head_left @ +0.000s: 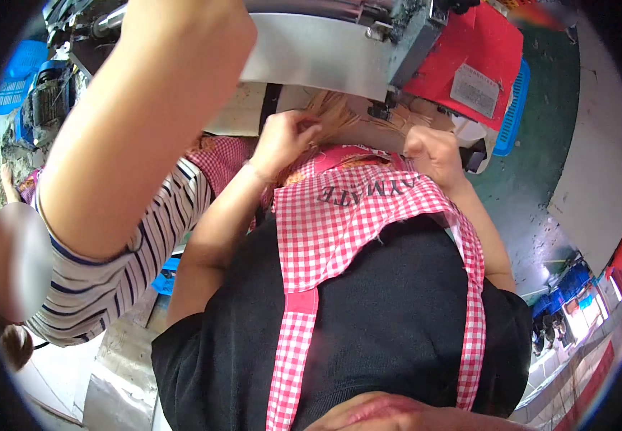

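Note:
My left hand [287, 142] is closed, fingers curled and thumb pressed in, beside a fanned bundle of thin tan strips [334, 115]. Its fingertips lie close to the bundle, but whatever they pinch is hidden. To the right my right hand [436, 154] makes a loose fist at the edge of my red-and-white checked apron [347, 223]. More tan strips [402, 118] lie just beyond its knuckles. I cannot see what, if anything, that fist holds.
A machine with a pale metal plate [318, 54] stands in front of me. A co-worker's bare arm [138, 115] reaches across on my left. At the right are a red panel [472, 61] with a white label and a blue basket [512, 111]. Another blue basket [20, 79] stands far left.

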Tool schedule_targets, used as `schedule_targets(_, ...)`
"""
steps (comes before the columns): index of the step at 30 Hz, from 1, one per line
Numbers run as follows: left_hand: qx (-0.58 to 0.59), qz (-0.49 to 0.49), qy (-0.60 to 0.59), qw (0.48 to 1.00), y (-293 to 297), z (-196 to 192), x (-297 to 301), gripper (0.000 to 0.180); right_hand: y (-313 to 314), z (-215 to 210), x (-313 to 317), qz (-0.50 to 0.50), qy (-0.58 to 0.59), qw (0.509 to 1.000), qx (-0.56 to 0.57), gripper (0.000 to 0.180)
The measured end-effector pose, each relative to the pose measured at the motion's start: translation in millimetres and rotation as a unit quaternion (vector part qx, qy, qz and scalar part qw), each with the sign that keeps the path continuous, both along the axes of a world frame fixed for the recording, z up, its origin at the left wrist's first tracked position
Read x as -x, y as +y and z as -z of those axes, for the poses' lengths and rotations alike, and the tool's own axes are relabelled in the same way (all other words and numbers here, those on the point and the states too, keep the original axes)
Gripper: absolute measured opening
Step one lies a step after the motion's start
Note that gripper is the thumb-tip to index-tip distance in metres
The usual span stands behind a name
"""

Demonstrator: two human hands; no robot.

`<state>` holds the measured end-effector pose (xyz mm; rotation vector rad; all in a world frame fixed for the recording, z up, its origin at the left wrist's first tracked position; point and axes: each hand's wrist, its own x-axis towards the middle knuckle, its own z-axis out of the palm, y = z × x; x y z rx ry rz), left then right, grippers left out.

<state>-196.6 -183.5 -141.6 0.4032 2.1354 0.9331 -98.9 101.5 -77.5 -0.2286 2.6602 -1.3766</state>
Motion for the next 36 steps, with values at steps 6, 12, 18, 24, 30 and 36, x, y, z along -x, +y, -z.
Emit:
schedule_targets(6,0.006,0.005,0.251,0.968,9.8,87.0,-28.9,0.038,-17.7,-4.4,-14.2,0.051,0.009,0.999,-0.012,0.025)
schedule_targets(12,-0.011,-0.084,0.128,0.988,0.8,67.9,-29.0,0.029,-19.6,-10.0,-18.2,0.074,-0.021,0.996,0.035,0.019)
schedule_targets(18,-0.042,-0.106,0.017,0.993,-20.8,52.8,-24.1,0.031,-45.2,6.8,10.9,0.029,-0.033,0.999,0.024,0.015)
schedule_targets(24,-0.076,-0.144,0.005,0.987,-21.2,47.3,-25.1,0.022,-65.1,27.0,32.9,-0.071,-0.013,0.996,-0.049,0.027)
schedule_targets(30,-0.294,-0.168,-0.161,0.927,-11.9,-27.1,-19.0,0.022,-86.6,3.2,55.8,0.021,-0.014,0.997,0.073,0.028)
schedule_targets(36,-0.182,-0.075,0.046,0.979,-0.9,-86.7,1.3,0.023,-90.8,-29.6,96.6,0.037,-0.050,0.987,0.150,0.013)
